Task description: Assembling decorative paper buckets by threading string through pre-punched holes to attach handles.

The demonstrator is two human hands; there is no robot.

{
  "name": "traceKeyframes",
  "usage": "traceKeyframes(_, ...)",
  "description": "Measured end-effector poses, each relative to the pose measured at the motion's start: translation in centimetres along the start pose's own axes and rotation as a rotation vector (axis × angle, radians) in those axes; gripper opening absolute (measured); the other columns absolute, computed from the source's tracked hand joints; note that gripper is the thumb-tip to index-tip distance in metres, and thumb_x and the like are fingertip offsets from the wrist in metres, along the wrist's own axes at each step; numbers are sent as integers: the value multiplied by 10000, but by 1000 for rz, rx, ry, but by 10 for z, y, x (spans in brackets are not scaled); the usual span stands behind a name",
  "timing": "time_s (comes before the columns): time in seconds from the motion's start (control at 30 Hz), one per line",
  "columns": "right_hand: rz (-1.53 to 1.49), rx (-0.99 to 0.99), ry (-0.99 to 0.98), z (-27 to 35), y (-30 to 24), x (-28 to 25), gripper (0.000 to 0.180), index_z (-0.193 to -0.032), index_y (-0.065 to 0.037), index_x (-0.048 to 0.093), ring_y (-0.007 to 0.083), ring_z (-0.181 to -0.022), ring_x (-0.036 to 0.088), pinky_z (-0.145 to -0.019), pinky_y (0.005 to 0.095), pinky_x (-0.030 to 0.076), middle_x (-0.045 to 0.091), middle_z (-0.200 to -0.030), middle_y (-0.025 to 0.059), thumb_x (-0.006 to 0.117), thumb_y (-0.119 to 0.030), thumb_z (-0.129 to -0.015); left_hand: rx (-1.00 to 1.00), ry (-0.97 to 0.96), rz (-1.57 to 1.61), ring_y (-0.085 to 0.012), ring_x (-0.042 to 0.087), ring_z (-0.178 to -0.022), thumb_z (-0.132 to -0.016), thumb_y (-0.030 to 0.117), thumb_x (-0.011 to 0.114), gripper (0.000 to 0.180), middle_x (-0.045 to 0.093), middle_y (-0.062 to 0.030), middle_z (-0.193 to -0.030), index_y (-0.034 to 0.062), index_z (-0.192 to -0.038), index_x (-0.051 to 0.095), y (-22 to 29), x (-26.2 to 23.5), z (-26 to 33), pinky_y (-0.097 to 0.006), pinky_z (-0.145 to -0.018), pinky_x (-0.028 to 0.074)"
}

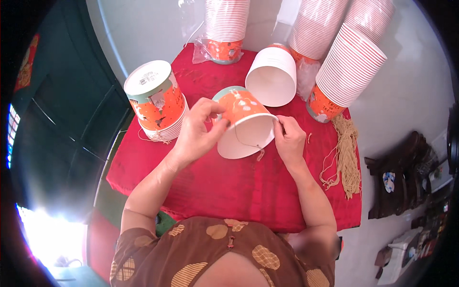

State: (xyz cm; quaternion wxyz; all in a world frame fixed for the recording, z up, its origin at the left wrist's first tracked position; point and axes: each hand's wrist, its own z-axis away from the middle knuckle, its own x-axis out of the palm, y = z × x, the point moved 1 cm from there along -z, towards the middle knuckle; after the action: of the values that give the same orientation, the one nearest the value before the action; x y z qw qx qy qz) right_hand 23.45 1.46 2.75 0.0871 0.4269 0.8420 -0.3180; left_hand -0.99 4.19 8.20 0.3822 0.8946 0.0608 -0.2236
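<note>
A paper bucket (243, 106), orange outside with a pale green base band and white inside, lies tilted over the middle of the table with its mouth toward me. My right hand (289, 139) pinches its rim on the right side. At the rim's left, my left hand (201, 129) is curved with thumb and index finger apart; its fingertips are by the orange wall. A thin tan string (245, 142) hangs across the bucket's mouth and ends in a small knotted tail near the lower rim. Part of the bucket's left side is behind my left hand.
A red cloth (229, 186) covers the table. Upside-down nested buckets (155, 105) stand left. Another white bucket (271, 81) lies behind on its side. Tall bucket stacks (351, 64) rise at the back and right, some in clear plastic. A tan string bundle (348, 158) drapes the right edge.
</note>
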Motion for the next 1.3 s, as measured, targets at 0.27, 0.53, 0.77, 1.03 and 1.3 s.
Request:
traceKeyframes(0.27,-181,-6,46,2,-26,-5,81,-931,16,601,181,-620,622,-530,274,473,639,-777,121,585,26,-853,-120,-63,48,-192,613,-811,-757,-19,621,218,568,-112,-917,-7,-958,538,-14,14,13,-297,-689,516)
traceKeyframes(0.53,-979,550,-416,18,-54,9,234,-1070,50,548,74,-478,469,-410,215,375,594,-721,51,456,-143,-977,-73,-22,104,-179,606,-792,-759,2,679,203,556,-99,-904,1,-912,546,-15,24,28,-289,-704,516)
traceKeyframes(0.77,-1146,588,-304,19,-54,17,211,-1059,12,558,47,-475,451,-388,192,347,615,-825,46,485,-168,-976,46,11,82,-218,582,-772,-725,-3,714,215,552,-86,-834,23,-843,537,-12,40,35,-319,-653,496)
traceKeyframes(1.03,-1209,656,-250,9,-50,15,154,-996,-15,530,56,-480,423,-395,189,329,607,-845,73,474,-158,-982,90,29,22,-248,572,-732,-718,-39,681,182,548,-104,-790,10,-801,526,-17,47,40,-329,-638,479)
traceKeyframes(1.3,-1195,700,-264,-11,-57,16,134,-831,-51,535,36,-421,365,-371,190,266,477,-602,-15,546,-116,-947,152,87,-68,-306,564,-713,-671,-32,667,201,533,-121,-751,16,-760,494,-9,37,36,-386,-608,472)
